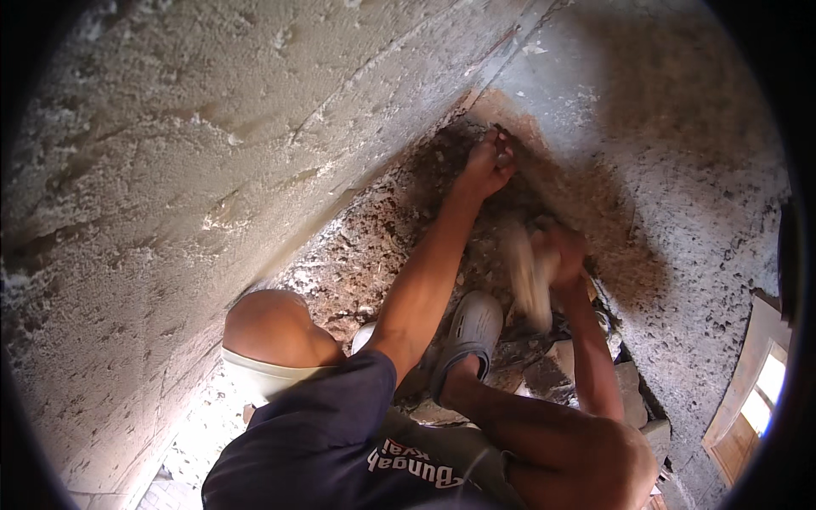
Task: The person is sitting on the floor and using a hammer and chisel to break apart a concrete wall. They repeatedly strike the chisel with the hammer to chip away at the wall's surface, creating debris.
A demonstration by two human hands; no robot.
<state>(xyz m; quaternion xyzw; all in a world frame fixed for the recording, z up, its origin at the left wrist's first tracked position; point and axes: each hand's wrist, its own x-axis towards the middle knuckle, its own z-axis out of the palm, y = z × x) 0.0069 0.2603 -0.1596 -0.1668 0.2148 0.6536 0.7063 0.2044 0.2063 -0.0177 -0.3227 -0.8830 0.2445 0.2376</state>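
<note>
My left hand [491, 163] reaches into the corner where two walls meet the rubble. Its fingers are closed round a small, dark, thin piece [499, 130], perhaps a chisel or spike, whose tip lies near the foot of the wall. Lower and to the right, my right hand [563, 253] is closed on a pale wooden handle [529, 276]. Motion smears both hand and handle, and the tool's head cannot be made out. Under my hands lies dark, crumbly earth and broken masonry [374, 246].
A rough plastered wall [170, 170] rises on the left, another wall [680, 187] on the right. My grey clog [476, 327] stands on the rubble beside stone blocks [552, 370]. My bent knees flank the work. A framed opening [756, 391] shows at the lower right.
</note>
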